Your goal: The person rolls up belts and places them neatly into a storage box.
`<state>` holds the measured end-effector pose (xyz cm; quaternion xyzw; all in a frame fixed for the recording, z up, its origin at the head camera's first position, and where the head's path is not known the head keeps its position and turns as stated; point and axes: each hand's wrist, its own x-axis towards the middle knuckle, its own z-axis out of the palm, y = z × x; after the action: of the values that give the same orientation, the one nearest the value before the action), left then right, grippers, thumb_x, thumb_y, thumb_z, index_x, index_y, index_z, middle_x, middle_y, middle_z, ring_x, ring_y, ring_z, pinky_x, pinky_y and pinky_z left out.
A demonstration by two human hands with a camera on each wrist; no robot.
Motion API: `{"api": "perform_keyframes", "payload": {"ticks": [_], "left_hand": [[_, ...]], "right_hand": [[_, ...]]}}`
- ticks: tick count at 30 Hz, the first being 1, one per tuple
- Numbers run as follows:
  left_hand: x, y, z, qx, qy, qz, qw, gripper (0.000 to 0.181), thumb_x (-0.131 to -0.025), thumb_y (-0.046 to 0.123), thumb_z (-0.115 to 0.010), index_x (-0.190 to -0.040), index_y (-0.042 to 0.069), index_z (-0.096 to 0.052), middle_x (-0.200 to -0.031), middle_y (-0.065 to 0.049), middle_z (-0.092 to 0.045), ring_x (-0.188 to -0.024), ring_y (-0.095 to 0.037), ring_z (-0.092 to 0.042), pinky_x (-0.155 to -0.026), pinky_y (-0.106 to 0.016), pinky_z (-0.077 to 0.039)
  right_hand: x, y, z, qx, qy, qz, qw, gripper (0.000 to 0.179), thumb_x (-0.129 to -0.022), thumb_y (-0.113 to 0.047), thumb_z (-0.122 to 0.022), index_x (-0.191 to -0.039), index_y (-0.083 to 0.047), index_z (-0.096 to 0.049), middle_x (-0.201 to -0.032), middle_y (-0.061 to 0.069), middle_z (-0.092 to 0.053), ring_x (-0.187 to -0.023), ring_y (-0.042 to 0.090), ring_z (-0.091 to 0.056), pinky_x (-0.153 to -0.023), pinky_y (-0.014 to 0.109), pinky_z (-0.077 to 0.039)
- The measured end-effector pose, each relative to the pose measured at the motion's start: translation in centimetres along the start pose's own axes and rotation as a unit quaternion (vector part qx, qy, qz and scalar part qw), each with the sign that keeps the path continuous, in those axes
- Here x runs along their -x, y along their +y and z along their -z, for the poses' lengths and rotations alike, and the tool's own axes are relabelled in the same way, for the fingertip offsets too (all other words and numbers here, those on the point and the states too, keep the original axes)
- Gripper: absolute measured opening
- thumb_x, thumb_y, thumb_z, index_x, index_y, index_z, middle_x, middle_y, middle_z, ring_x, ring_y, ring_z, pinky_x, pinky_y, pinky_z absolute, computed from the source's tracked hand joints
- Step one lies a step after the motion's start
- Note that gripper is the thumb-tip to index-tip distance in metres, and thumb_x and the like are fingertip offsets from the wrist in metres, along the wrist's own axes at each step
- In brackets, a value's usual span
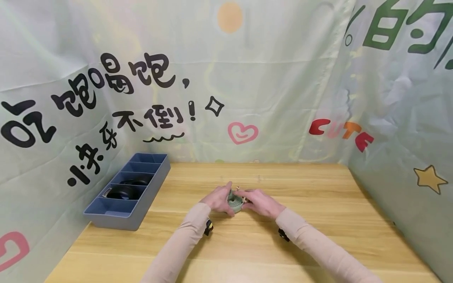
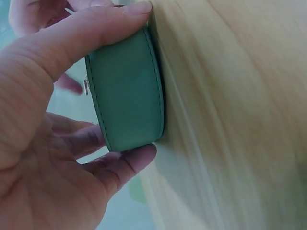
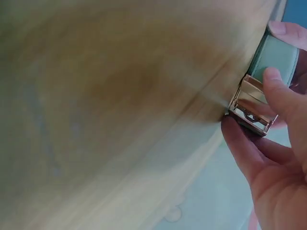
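A light green belt (image 1: 235, 202), rolled into a coil, stands on its edge on the wooden table between both hands. My left hand (image 1: 218, 198) grips the coil from the left; in the left wrist view its thumb and fingers span the stitched green strap (image 2: 125, 91). From the right, my right hand (image 1: 262, 202) holds the coil near its gold buckle (image 3: 253, 105). The right thumb presses on the strap beside the buckle, and a fingertip touches the buckle's lower corner. Part of the coil is hidden behind the fingers.
On the table's left side stands a blue-grey divided tray (image 1: 141, 214). Dark coiled items (image 1: 123, 192) lie in two of its compartments. Printed cloth (image 1: 283, 98) hangs behind the table (image 1: 318, 243) and along both sides.
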<state>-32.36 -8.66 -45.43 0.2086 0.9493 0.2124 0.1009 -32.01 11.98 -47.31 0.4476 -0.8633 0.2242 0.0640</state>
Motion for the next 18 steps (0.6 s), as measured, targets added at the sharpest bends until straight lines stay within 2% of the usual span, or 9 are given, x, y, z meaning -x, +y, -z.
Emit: {"api": "perform_keyframes", "payload": {"ticks": [3, 6, 9, 14, 16, 18], "left_hand": [[0.1, -0.1, 0.1, -0.004, -0.003, -0.012, 0.9999, 0.122, -0.056, 0.029, -0.095, -0.152, 0.004, -0.024, -0.138, -0.014, -0.055, -0.124, -0.03, -0.053, -0.105, -0.044, -0.044], [0.3, -0.1, 0.2, -0.018, -0.01, -0.028, 0.9994, 0.118, -0.058, 0.031, -0.094, -0.152, 0.005, -0.028, -0.14, -0.013, -0.054, -0.126, -0.03, -0.051, -0.106, -0.043, -0.043], [0.5, -0.4, 0.2, -0.017, -0.013, -0.048, 0.9986, 0.111, -0.06, 0.034, -0.093, -0.15, 0.006, -0.033, -0.142, -0.014, -0.052, -0.129, -0.031, -0.049, -0.107, -0.044, -0.041], [0.5, -1.3, 0.4, 0.076, -0.021, -0.079, 0.9937, 0.109, -0.066, 0.039, -0.09, -0.152, 0.008, -0.032, -0.147, -0.012, -0.047, -0.13, -0.027, -0.049, -0.107, -0.044, -0.04], [0.6, -1.5, 0.4, 0.122, -0.03, -0.077, 0.9891, 0.107, -0.069, 0.043, -0.087, -0.153, 0.011, -0.031, -0.148, -0.011, -0.046, -0.13, -0.027, -0.049, -0.108, -0.046, -0.039], [0.6, -1.7, 0.4, 0.155, -0.034, -0.064, 0.9854, 0.099, -0.075, 0.048, -0.082, -0.153, 0.014, -0.031, -0.147, -0.011, -0.047, -0.13, -0.028, -0.049, -0.107, -0.047, -0.04]], "right_hand": [[-0.2, -0.3, 0.0, 0.024, -0.034, 0.016, 0.999, 0.046, -0.087, -0.013, -0.073, -0.131, -0.008, -0.061, -0.122, 0.02, -0.064, -0.106, 0.031, -0.064, -0.09, 0.042, -0.054], [-0.4, -0.7, -0.1, 0.032, -0.063, 0.001, 0.9975, 0.045, -0.086, -0.018, -0.074, -0.129, -0.011, -0.064, -0.124, 0.02, -0.061, -0.111, 0.032, -0.06, -0.092, 0.045, -0.051], [-0.6, -0.8, -0.2, 0.027, -0.07, -0.01, 0.9971, 0.046, -0.085, -0.021, -0.075, -0.128, -0.012, -0.063, -0.126, 0.018, -0.06, -0.112, 0.03, -0.059, -0.093, 0.043, -0.05], [-0.4, -0.3, 0.4, -0.057, -0.08, -0.03, 0.9947, 0.048, -0.089, -0.023, -0.071, -0.134, -0.011, -0.057, -0.13, 0.017, -0.057, -0.114, 0.028, -0.057, -0.093, 0.038, -0.049], [-0.3, -0.1, 0.6, -0.082, -0.078, -0.037, 0.9929, 0.049, -0.09, -0.022, -0.07, -0.135, -0.011, -0.056, -0.131, 0.017, -0.057, -0.113, 0.026, -0.056, -0.091, 0.036, -0.05], [-0.2, -0.1, 0.7, -0.072, -0.065, -0.02, 0.9951, 0.049, -0.088, -0.021, -0.072, -0.133, -0.012, -0.058, -0.13, 0.017, -0.057, -0.113, 0.027, -0.057, -0.093, 0.037, -0.05]]}}
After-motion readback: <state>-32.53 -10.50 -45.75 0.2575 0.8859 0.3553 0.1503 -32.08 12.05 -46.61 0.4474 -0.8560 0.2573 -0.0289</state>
